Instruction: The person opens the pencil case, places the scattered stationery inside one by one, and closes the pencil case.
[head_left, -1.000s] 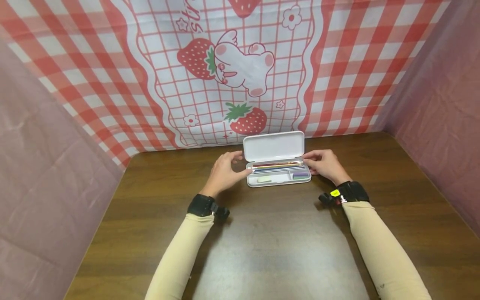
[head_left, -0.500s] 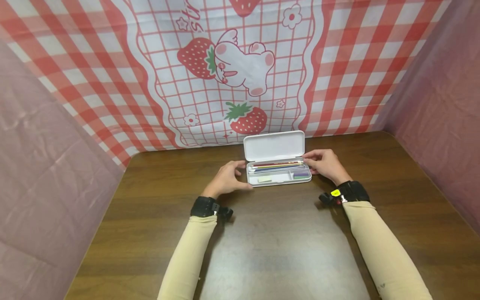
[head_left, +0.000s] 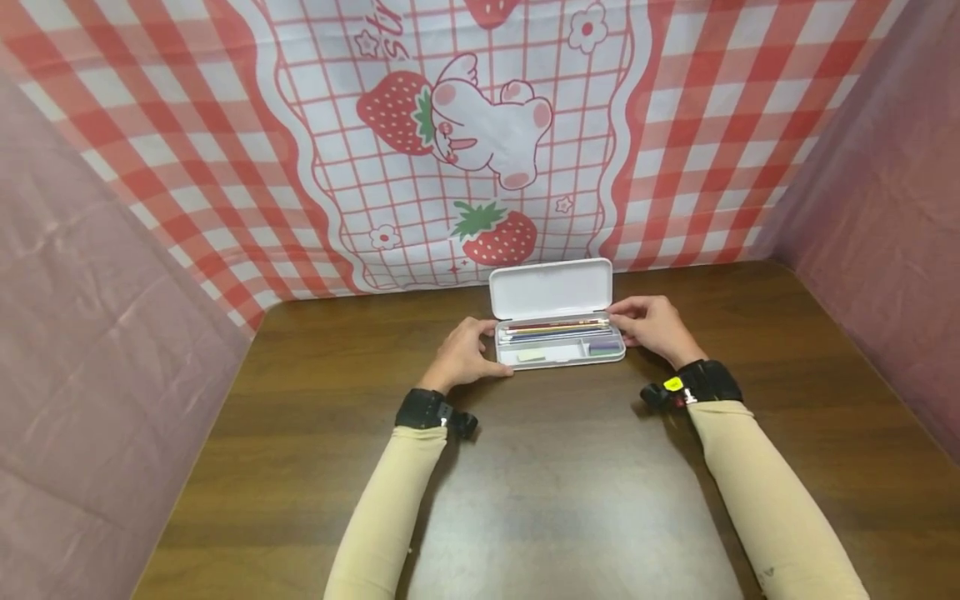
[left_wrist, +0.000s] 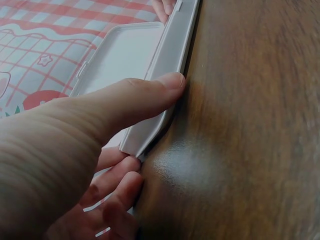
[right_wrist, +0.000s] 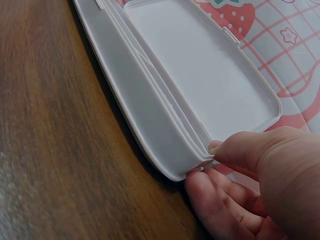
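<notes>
A white pencil case lies at the back of the table, its lid raised against the backdrop. Several pencils fill its rear compartment. In front are a pale eraser-like block and a small purple-and-green piece. My left hand grips the left end; the left wrist view shows the thumb along the front wall and the other fingers round the corner. At the right end, my right hand pinches the case, thumb on the rim and curled fingers against the end wall.
The brown wooden table runs from the case towards the person. A red-and-white strawberry cloth hangs close behind the lid. Pinkish curtains enclose both sides. Black wrist cameras sit on both wrists, low over the table.
My left hand has come down from above the case's left edge to its lower left corner, the thumb now at the front. My right hand stays at the right end.
</notes>
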